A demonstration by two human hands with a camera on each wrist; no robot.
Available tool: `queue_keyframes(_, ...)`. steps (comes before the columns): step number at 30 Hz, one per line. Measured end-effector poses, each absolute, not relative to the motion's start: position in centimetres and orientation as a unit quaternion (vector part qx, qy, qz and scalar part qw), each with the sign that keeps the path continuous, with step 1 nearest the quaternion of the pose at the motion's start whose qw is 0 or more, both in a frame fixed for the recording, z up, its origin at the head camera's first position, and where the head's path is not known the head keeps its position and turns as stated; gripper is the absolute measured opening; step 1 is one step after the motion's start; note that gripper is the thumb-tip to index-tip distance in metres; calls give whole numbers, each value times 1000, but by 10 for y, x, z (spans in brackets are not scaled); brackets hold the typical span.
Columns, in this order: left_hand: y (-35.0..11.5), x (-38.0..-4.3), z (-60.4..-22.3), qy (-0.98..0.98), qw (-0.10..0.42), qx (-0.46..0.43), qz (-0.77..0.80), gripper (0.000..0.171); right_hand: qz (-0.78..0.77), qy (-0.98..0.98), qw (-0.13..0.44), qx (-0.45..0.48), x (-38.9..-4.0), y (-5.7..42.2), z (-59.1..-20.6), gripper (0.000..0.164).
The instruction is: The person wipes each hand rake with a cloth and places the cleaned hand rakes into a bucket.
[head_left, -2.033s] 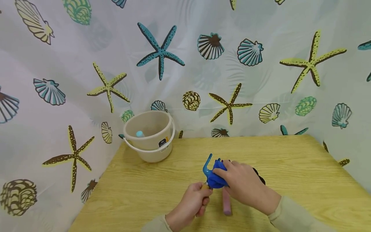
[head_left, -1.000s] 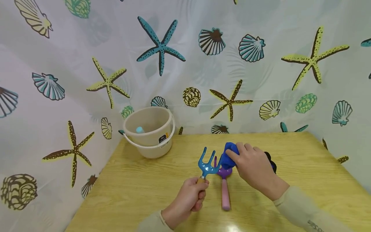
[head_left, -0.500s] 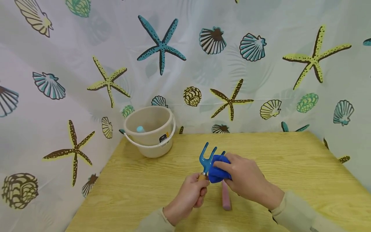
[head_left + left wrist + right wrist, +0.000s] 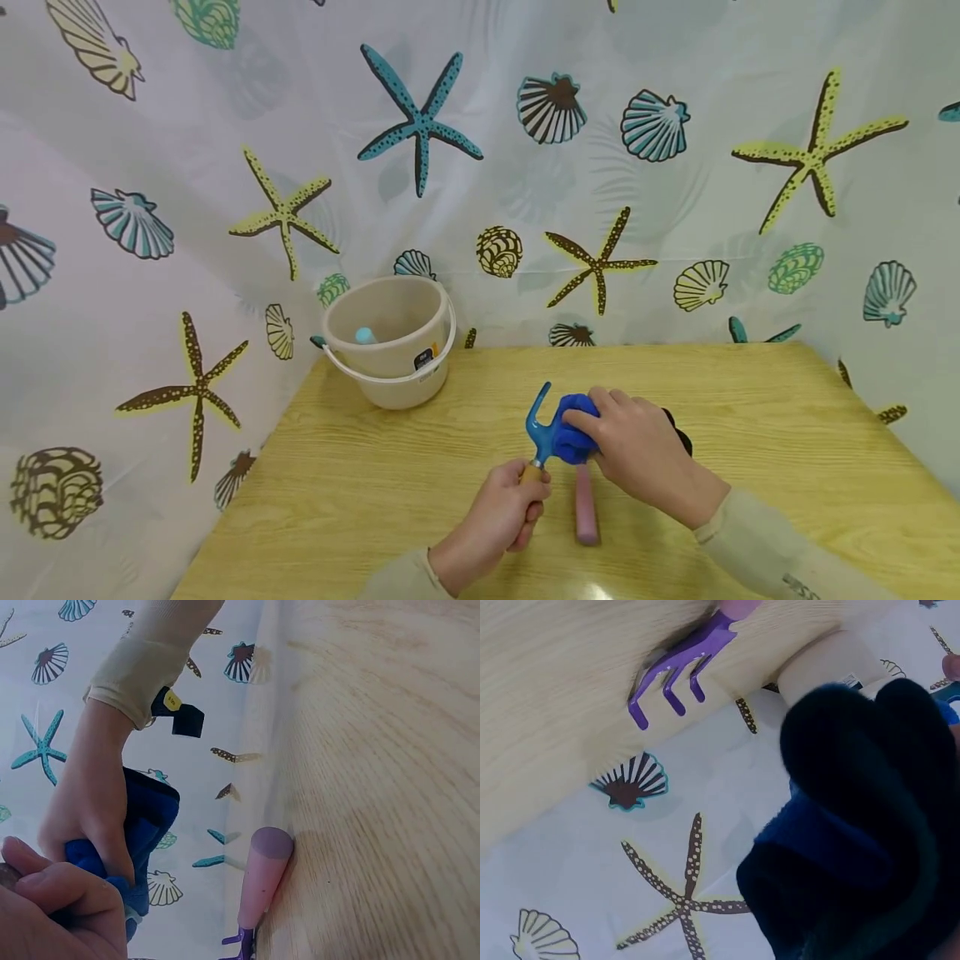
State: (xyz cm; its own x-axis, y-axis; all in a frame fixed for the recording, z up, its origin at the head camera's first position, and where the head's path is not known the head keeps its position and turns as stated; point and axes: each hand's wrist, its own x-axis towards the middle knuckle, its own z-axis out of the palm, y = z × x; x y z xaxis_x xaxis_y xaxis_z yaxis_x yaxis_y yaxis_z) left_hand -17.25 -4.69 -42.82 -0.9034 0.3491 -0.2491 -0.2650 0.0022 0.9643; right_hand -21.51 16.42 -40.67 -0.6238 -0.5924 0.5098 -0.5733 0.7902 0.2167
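Note:
My left hand (image 4: 498,512) grips the wooden handle of a blue three-pronged garden hand fork (image 4: 542,429), its prongs pointing away from me above the table. With my right hand (image 4: 637,450) I hold a bunched blue cloth (image 4: 576,442) against the fork's head. The cloth covers the right-hand prongs, and one curved prong shows at the left. A dark end of the cloth hangs beyond the right hand. Below lies a second hand fork with a pink handle (image 4: 586,508); its purple prongs (image 4: 682,667) show in the right wrist view, resting on the table.
A beige bucket (image 4: 397,367) with a white handle stands at the table's back left, holding something with a light blue top (image 4: 365,336). A curtain (image 4: 510,183) printed with starfish and shells surrounds the wooden table (image 4: 360,500).
The cloth was lifted off the prongs one second ago, then returned to them and has moved slightly along the fork head. The left hand has turned the fork a little. The pink-handled fork stays put.

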Motion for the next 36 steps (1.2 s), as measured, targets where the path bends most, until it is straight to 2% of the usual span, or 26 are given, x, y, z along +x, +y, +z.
queue_keyframes(4,-45,-171,-430,677,210,33,705,14,-58,-887,322,325,-220,170,-406,52)
queue_keyframes(7,-45,-169,-432,679,210,33,703,13,-72,-886,339,309,-222,173,-400,50)
queue_keyframes(10,-45,-168,-433,682,215,31,698,14,-33,-899,323,295,-218,172,-393,51)
queue_keyframes(13,-44,-170,-431,684,220,30,695,13,16,-901,293,320,-212,166,-390,51)
queue_keyframes(17,-42,-171,-428,684,225,34,693,13,13,-894,275,353,-208,157,-392,45)
queue_keyframes(26,-41,-166,-429,687,215,35,693,13,-51,-891,316,323,-218,162,-397,52)
queue_keyframes(30,-44,-166,-430,685,212,35,696,14,-75,-885,346,303,-224,168,-392,46)
queue_keyframes(33,-47,-165,-431,691,208,37,691,15,-46,-892,343,289,-225,171,-387,43)
queue_keyframes(36,-48,-165,-431,698,207,38,684,15,0,-892,325,313,-222,166,-385,53)
